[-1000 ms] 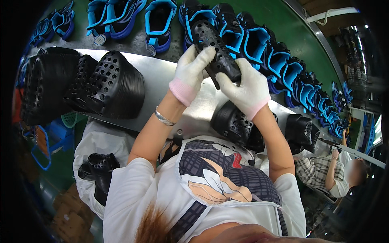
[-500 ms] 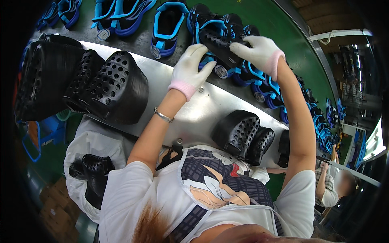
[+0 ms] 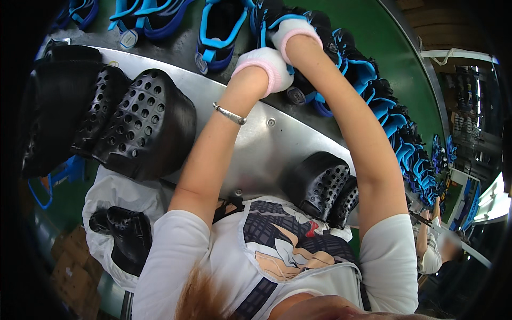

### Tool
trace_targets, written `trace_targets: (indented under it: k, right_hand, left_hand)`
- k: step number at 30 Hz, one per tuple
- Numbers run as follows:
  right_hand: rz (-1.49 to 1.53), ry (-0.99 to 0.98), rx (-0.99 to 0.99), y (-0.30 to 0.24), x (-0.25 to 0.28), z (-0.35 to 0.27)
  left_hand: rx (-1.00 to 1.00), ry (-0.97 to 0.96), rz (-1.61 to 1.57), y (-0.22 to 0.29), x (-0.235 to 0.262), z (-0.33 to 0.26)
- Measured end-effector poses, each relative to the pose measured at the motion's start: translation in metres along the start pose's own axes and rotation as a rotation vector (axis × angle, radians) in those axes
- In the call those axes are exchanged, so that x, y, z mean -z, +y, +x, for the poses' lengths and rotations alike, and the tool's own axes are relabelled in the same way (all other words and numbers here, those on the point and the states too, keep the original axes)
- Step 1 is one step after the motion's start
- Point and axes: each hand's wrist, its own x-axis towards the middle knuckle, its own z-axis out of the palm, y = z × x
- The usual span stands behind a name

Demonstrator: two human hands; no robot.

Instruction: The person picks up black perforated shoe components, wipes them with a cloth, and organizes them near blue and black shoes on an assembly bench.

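Both my hands wear white gloves with pink cuffs and lean over a black and blue sneaker (image 3: 260, 24) at the top middle. My left hand (image 3: 282, 76) is on the near side of that shoe, its fingers hidden behind the wrist and cuff. Just beyond it, my right hand (image 3: 287, 29) reaches down at the shoe, fingers also out of sight. Whatever lies between or under the hands is covered. Left of them stands another black sneaker with a light blue collar (image 3: 217, 32), a round tag at its heel.
Large black perforated shoe-shaped inserts (image 3: 146, 117) stand at the left on a metal shelf (image 3: 250, 144); a smaller pair (image 3: 322, 184) sits at the right. More inserts (image 3: 130, 234) lie on a white bag (image 3: 98, 200). Sneakers (image 3: 392, 125) line the bench rightward; a person (image 3: 429, 256) is far right.
The black perforated insert held between my hands is now out of sight. My hands have moved together over the sneaker, and their fingers have become hidden.
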Motion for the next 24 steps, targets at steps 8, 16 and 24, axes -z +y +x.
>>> trace_targets:
  k: [8, 16, 24]
  right_hand:
    - [0.172, 0.208, -0.046, -0.008, -0.016, 0.014]
    - [0.353, 0.333, 0.136, 0.044, 0.038, -0.09]
    - [0.246, 0.077, 0.005, 0.122, -0.011, -0.158]
  left_hand:
    - [0.027, 0.053, 0.094, -0.003, -0.003, 0.006]
    - [-0.004, 0.708, 0.051, -0.036, -0.018, -0.004]
    - [-0.456, 0.951, 0.263, -0.004, -0.041, -0.02]
